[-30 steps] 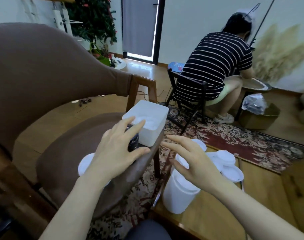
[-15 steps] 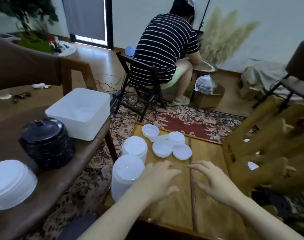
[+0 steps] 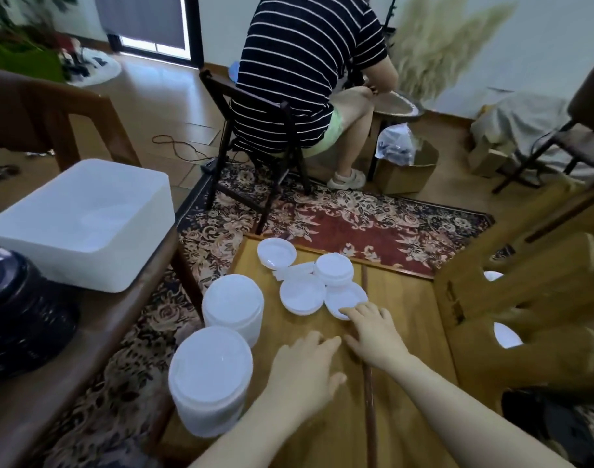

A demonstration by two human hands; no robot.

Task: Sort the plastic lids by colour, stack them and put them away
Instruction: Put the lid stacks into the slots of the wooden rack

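Two tall stacks of white lids stand on the low wooden table [image 3: 407, 319]: a near stack [image 3: 210, 380] and a far stack [image 3: 234, 309]. Beyond them lie several loose white lids, among them a short pile [image 3: 334, 268], a single lid [image 3: 301, 296] and an upturned lid [image 3: 277, 253]. My right hand [image 3: 373, 336] reaches forward with straight fingers, its fingertips touching the nearest loose lid [image 3: 344, 293]. My left hand [image 3: 305, 373] hovers over the table beside the near stack, fingers relaxed and holding nothing. A stack of black lids [image 3: 15, 319] sits on the brown seat at left.
A white plastic bin [image 3: 82, 221] sits on the brown chair seat [image 3: 86, 349] behind the black lids. A wooden chair frame [image 3: 525, 292] stands close on the right. A person in a striped shirt sits on a folding chair [image 3: 251, 150] beyond a patterned rug [image 3: 356, 221].
My view swung right from the brown chair to the low table. My left hand left the black lids, and both hands moved forward; my right hand now touches a loose white lid.
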